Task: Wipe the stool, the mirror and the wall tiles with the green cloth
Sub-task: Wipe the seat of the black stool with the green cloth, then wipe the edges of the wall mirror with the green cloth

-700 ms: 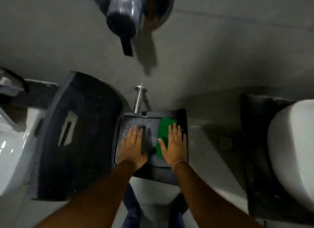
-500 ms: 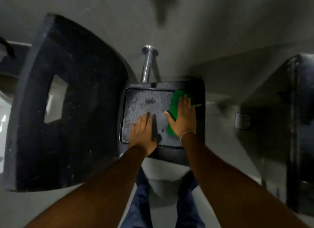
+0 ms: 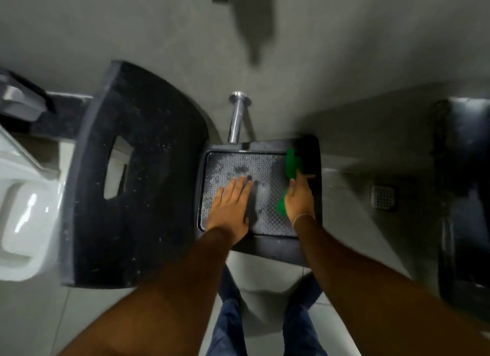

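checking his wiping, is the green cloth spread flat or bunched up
Bunched: the green cloth sticks out crumpled on both sides of the right hand, at the stool's right edge.

Dim, greyish light, motion-blurred throughout (worst at the wide-angle, bowed edges).

The black stool (image 3: 261, 148) stands on the pale tiled floor (image 3: 344, 196), its textured seat dusted with grey. On the seat the left hand (image 3: 230, 207) lies flat, fingers spread. Along the seat's right edge lies the green cloth (image 3: 291, 162), pressed under the right hand (image 3: 301, 199). A floor drain (image 3: 383, 196) sits to the stool's right.
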`<state>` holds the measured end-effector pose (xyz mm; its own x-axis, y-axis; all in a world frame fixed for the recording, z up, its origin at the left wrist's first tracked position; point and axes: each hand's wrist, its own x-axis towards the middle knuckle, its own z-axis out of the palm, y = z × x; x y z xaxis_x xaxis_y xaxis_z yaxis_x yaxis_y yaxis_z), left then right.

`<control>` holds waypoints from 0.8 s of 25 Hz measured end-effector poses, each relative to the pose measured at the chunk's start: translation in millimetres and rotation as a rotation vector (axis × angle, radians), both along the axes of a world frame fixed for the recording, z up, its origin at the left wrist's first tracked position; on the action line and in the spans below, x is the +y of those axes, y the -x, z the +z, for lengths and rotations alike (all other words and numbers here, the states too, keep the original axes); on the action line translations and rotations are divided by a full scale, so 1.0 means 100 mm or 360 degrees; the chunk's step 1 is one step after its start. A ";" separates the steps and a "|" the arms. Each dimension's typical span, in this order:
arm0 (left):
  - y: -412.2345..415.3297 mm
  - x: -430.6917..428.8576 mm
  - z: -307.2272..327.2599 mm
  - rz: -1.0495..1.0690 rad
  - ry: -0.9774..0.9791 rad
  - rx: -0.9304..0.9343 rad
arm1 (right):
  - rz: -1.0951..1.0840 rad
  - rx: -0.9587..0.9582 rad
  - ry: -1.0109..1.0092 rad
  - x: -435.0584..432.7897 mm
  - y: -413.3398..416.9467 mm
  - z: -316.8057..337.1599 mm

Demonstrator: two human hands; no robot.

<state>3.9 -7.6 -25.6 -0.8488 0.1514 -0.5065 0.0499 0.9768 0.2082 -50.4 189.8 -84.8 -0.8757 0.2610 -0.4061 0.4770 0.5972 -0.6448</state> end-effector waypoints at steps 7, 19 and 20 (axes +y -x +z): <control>0.65 0.37 1.98 0.0042 -0.0116 0.0398 | -0.0818 0.0229 0.1041 0.10 0.18 2.10; 1.52 1.77 5.66 -0.0677 -0.0513 0.1941 | -0.1063 0.1080 0.2346 1.00 -0.11 5.97; 1.56 1.97 5.94 -0.0659 -0.0551 0.2050 | -0.1149 0.1272 0.2252 1.16 -0.10 6.12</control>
<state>-152.6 189.0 568.5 -0.5469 0.4582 0.7007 0.6574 0.7533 0.0206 -40.8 305.6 527.5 -0.8340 0.5088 -0.2136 -0.2893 -0.7328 -0.6159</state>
